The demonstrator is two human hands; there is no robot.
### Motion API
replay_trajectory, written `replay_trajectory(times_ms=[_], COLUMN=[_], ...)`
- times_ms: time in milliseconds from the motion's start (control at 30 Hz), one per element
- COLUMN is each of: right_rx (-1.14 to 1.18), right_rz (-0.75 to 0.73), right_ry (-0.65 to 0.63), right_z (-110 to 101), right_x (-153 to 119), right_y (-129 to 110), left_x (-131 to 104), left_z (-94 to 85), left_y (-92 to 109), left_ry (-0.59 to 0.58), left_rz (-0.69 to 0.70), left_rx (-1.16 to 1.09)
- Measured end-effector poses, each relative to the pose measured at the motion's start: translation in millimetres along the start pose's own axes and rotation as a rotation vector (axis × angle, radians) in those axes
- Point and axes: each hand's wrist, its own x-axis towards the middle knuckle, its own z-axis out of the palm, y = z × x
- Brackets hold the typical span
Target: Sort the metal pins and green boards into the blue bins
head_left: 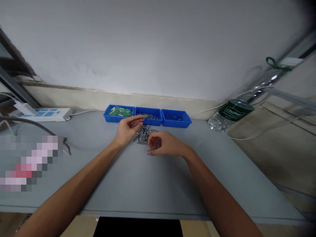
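Observation:
A loose pile of small metal pins [144, 133] lies on the grey table [138, 184], just in front of the middle blue bin [150, 122]. My left hand [125, 131] is at the pile's left edge, thumb and fingertips drawn close together by the bin's front rim; anything between them is too small to make out. At the pile's right side, my right hand [168, 143] has curled fingers, the thumb apart from them, and no object visible in the gap. This hand covers part of the pile. More metal pieces [151, 116] lie inside the middle bin.
Beside it stand a left blue bin [106, 116] with green and pale pieces and a right blue bin [176, 123] with a few small dark pieces. A water bottle [230, 113] is at right. A power strip [49, 114], cables and a blurred-out object [34, 161] lie left.

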Motion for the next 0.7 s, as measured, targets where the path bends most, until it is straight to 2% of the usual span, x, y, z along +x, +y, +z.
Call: replay_trajectory(times_ms=[133,300,500,700], right_rx=[-0.090,-0.139,-0.191,0.135], right_rz=[-0.011,0.014,0.035,0.008], right_ry=[-0.059,-0.019,0.176,0.374], right_z=[5.0,4.3,-2.0,-8.6], right_x=[1.8,2.7,4.4,5.3], right_y=[3.5,10.4,18.2,19.6], left_x=[1.2,0.9,-1.4,-4.7], left_z=[-1.1,-1.4,-0.1,2.8], left_y=[-2.7,-0.9,3.2,7.0], left_ry=[0.026,0.046,0.027,-0.066], left_rz=[0.076,0.086,0.057,0.039], left_rx=[0.047,0.153,0.175,0.117])
